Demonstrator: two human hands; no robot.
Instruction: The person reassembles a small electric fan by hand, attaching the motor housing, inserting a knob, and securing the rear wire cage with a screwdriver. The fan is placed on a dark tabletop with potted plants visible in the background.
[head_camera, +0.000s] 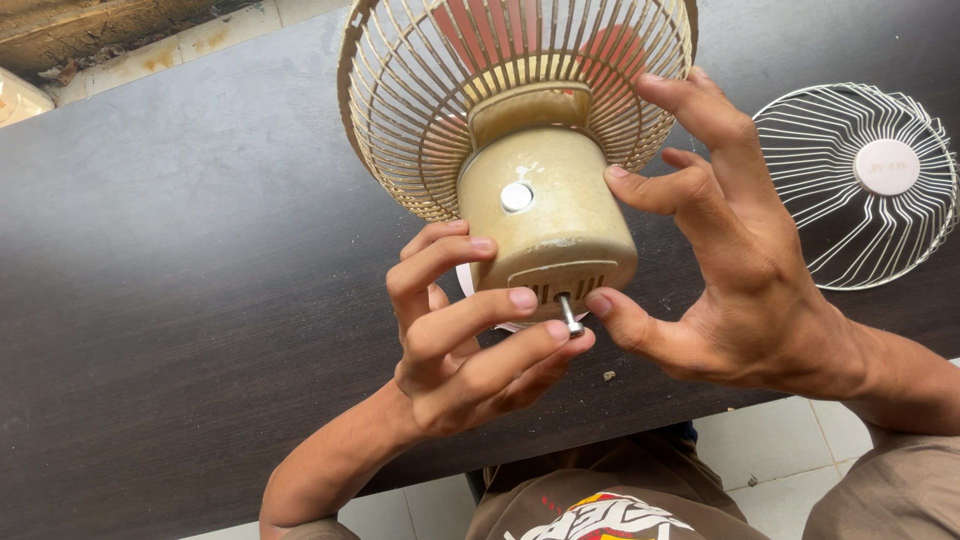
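Head view. A small table fan with a yellowed beige plastic motor housing (548, 222) and a ribbed beige rear guard cage (420, 110) is held above a dark wood-grain tabletop (180, 300), rear side facing the camera. Red blades (470, 35) show through the cage ribs. A round silver button (516, 197) sits on the back of the housing, and a short metal screw (570, 316) projects from the lower edge, below a row of vent slots.

The left hand (462, 335) is curled beneath the housing, its fingers closed against the lower edge, with the fingertips (522, 298) touching just beside the screw. The right hand (725, 240) grips the housing from the other side: thumb pressed at the base next to the screw, fingers spread over the side of the housing and the cage rim (both hands thus clasp the fan).

A detached white wire front grille with a round centre cap (880, 180) lies flat on the tabletop, well apart to the right. Pale floor tiles (790, 470) appear below the table edge.
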